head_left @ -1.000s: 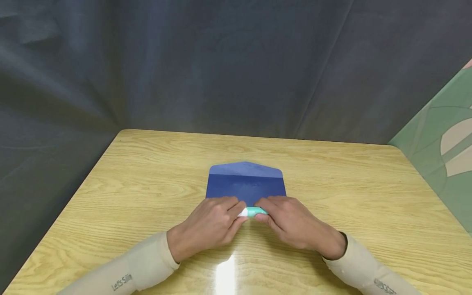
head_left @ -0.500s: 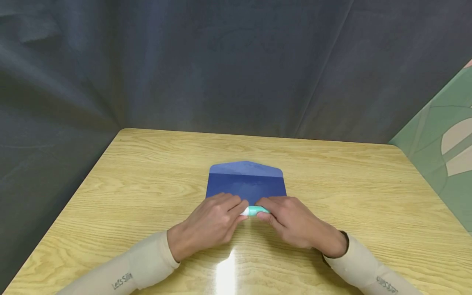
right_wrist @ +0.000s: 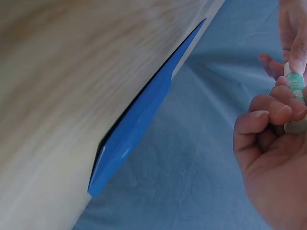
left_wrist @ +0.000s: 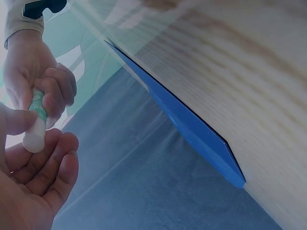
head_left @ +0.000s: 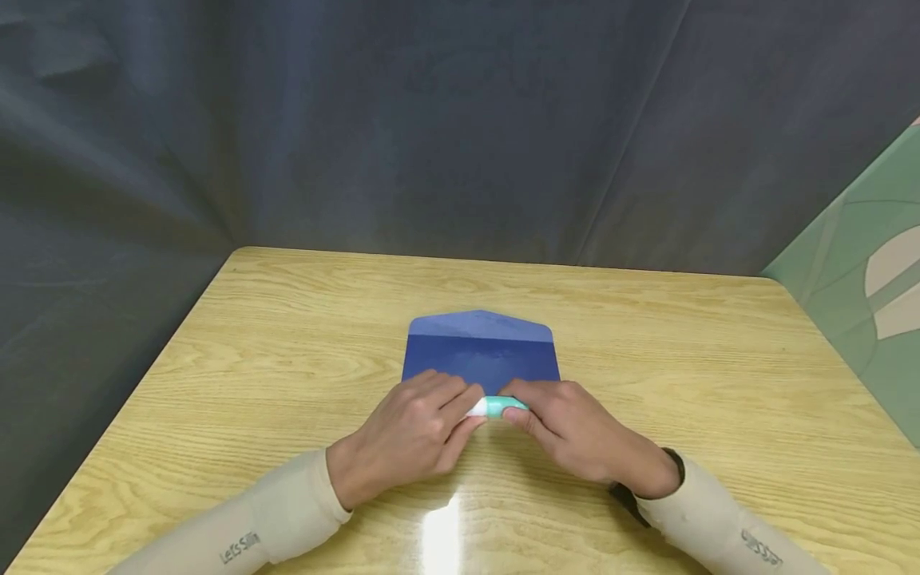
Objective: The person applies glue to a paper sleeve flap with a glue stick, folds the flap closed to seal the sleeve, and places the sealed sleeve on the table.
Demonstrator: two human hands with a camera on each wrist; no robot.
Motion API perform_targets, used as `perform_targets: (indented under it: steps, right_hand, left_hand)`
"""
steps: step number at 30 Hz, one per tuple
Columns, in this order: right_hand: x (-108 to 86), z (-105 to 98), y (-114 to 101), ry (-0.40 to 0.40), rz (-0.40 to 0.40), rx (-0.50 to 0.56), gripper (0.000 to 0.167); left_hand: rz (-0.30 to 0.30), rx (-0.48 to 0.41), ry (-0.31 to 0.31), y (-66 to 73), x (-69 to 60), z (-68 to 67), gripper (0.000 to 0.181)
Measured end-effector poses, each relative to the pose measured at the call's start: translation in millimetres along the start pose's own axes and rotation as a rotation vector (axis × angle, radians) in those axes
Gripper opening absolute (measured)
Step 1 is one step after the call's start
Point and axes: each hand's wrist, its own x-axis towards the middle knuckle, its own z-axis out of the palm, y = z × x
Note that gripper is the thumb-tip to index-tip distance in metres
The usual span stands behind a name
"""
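Note:
A small glue stick (head_left: 496, 407) with a white end and a teal body lies crosswise between the two hands, above the near part of the blue envelope. My left hand (head_left: 413, 431) pinches its white end between thumb and fingers, as the left wrist view also shows. The teal body is gripped by my right hand (head_left: 578, 431), whose fingers curl round it in the right wrist view. The envelope (head_left: 480, 357) lies on the table with its pointed flap (head_left: 480, 326) unfolded away from me. Both hands hide its near edge.
Wood-grain table (head_left: 287, 319) extends around the envelope on all sides. A dark curtain (head_left: 460, 128) hangs behind its far edge and at the left. Green patterned fabric (head_left: 862, 271) borders the right side. Light glares off the tabletop near the front.
The glue stick has shifted slightly to the right between the hands, and a little more of its white end shows. Both hands keep hold of it. The envelope stays put.

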Motion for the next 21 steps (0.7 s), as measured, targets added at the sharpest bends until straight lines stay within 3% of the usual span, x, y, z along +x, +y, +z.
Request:
perform_targets:
  steps: [11,21]
  right_hand:
    - [0.5,0.0,-0.7,-0.004,0.018,-0.002,0.011]
    - [1.3,0.5,0.9,-0.018,-0.017,-0.058,0.011]
  left_hand:
    - [-0.025,-0.006,-0.04,3.6,0.2,-1.6,0.025]
    - [-0.098,-0.109,-0.151,3.9,1.4,-4.0,0.024]
